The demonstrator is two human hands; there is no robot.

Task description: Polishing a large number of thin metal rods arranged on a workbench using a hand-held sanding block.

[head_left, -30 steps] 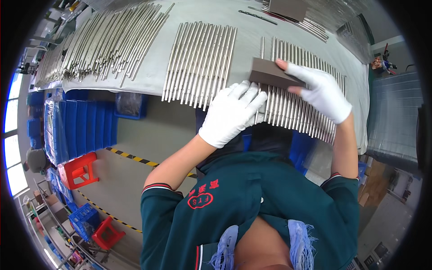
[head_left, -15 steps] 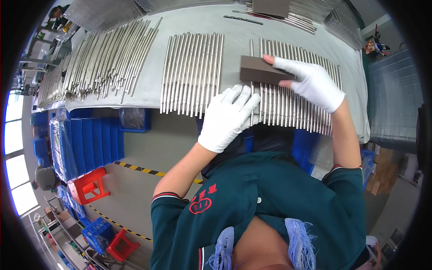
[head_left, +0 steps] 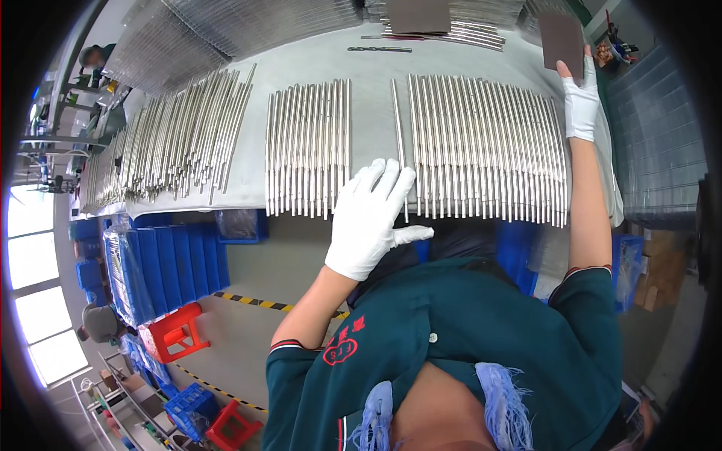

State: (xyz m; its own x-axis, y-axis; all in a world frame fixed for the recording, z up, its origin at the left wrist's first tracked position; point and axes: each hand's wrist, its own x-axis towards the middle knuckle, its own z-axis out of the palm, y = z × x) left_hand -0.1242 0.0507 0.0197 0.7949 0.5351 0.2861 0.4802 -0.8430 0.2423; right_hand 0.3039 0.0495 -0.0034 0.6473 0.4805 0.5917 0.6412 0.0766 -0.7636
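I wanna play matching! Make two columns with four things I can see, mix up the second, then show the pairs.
1. rightmost brown rectangular block
2. dark twisted metal drill bit
3. single silver metal rod
4. red plastic stools

A. between two neat rows of silver metal rods
B. on the grey floor
C. in the white-gloved right hand
D. lying beyond both neat rows

Pairs: 1-C, 2-D, 3-A, 4-B
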